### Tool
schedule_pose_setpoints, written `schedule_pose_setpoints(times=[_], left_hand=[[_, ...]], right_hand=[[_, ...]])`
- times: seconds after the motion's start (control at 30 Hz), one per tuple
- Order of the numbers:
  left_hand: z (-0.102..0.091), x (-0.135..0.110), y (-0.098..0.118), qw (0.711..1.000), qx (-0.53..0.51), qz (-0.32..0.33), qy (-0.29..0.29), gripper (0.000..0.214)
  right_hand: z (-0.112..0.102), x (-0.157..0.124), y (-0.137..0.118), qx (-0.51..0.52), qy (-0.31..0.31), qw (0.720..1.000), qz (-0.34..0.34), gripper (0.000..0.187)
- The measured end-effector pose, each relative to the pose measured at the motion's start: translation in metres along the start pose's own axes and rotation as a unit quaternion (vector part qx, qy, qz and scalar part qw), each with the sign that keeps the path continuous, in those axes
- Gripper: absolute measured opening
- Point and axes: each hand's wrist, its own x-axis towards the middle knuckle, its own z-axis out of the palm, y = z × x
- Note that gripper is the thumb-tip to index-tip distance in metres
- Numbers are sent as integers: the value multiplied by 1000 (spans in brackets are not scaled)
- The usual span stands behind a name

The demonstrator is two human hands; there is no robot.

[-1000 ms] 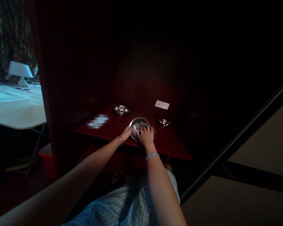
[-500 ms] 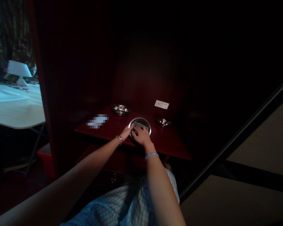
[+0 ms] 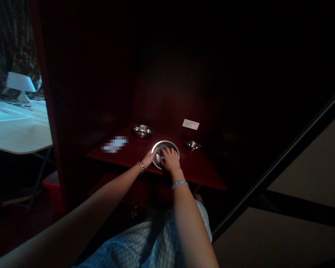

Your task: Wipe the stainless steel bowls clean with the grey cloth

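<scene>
Evidently to steady it, the left hand (image 3: pixel 149 159) touches the round shiny steel dish (image 3: pixel 156 163) on the dark red bench (image 3: pixel 201 172) — grip unclear — while the right hand (image 3: pixel 171 160), spread, presses a grey cloth (image 3: pixel 163 149) inside.

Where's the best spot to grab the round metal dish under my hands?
Pinch its rim at the near left, by the left hand, coming from the front. The dish lies flat and shallow with the right hand over its middle, so only the rim offers purchase.
</scene>
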Motion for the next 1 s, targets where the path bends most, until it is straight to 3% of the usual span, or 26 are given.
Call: schedule_pose_setpoints(times=[0.5,1.0], left_hand=[[0,0,-2,1000,0,5,1,51],[-1,0,-4,1000,-20,9,-5,50]], right_hand=[[0,1,-5,35,-74,990,114,74],[-4,2,-6,110,-93,982,124,63]])
